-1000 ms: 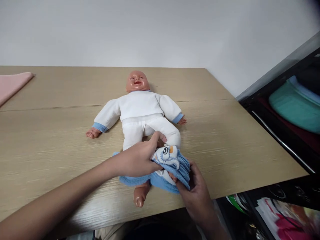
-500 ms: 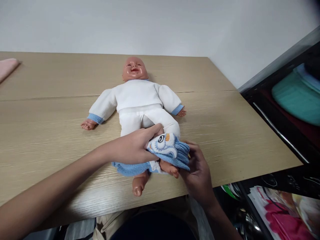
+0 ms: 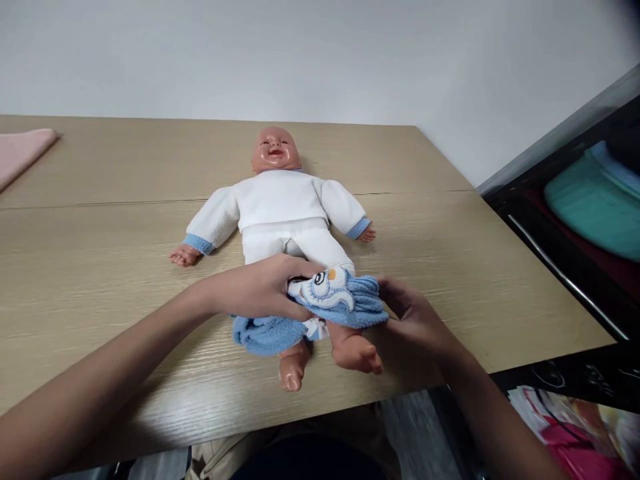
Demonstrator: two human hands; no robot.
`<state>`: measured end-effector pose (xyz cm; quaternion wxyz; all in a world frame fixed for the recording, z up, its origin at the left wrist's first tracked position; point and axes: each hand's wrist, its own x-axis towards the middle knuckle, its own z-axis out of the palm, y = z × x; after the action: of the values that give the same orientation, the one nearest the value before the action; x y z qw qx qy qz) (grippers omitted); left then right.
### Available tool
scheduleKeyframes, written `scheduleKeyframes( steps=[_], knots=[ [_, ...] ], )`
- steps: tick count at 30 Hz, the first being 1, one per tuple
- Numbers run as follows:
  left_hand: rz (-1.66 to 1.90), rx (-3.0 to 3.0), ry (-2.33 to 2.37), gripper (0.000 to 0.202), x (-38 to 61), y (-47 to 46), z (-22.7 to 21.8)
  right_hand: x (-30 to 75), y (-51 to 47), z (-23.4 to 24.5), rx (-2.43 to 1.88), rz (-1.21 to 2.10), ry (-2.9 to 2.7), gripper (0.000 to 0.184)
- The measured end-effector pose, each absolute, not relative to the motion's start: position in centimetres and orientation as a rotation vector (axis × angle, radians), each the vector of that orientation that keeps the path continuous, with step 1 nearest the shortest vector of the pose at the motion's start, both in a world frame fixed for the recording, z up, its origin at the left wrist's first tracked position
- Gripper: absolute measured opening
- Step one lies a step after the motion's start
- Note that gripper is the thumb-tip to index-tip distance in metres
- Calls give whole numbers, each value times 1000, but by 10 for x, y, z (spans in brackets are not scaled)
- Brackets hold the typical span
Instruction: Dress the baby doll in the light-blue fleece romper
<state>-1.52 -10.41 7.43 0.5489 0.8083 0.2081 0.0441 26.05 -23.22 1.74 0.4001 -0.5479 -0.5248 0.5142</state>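
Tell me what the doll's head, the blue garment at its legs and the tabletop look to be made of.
Doll's head: probably vinyl or another plastic, glossy; it is smooth with bright highlights.
Blue garment: seemingly terry or fleece cloth, matte; it looks fuzzy and bunches in folds.
Tabletop: wood or wood-look laminate, low sheen; grain-like streaks show, but I can't tell which.

Baby doll (image 3: pixel 283 197) on the tabletop (image 3: pixel 425 267), wall (image 3: pixel 250 60) behind; garment (image 3: pixel 270 335) around its legs (image 3: pixel 325 253); cloth (image 3: pixel 25 155) far left.
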Motion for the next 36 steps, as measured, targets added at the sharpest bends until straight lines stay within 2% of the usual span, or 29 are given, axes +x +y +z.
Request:
scheduleKeyframes(
  steps=[6,9,13,14,17,19,21,26,36],
  knots=[
    [127,1898,500,34,-15,-102,69,275,-189,28,-1174,1665,-1546,40],
    [181,1918,555,32,-13,-105,72,280,-175,25,-1122,1607,-1625,39],
    [205,1918,624,35,-12,-111,78,287,-174,19,-1050,1496,-1655,61],
    [200,1925,643,37,-12,-111,79,287,-176,18,-1051,1476,-1653,62],
    [178,1875,651,42,-12,-113,81,284,-181,16,-1043,1342,-1642,43],
    [173,1814,665,47,-13,-114,80,280,-180,14,-1048,1269,-1577,37],
    [191,1774,713,49,-15,-114,80,274,-177,11,-1085,1265,-1445,40],
    [280,1684,720,38,-22,-114,82,261,-158,9,-1164,1474,-1137,41],
    [479,1945,1050,34,-23,-119,84,259,-108,29,-988,1317,-1680,44]
  ],
)
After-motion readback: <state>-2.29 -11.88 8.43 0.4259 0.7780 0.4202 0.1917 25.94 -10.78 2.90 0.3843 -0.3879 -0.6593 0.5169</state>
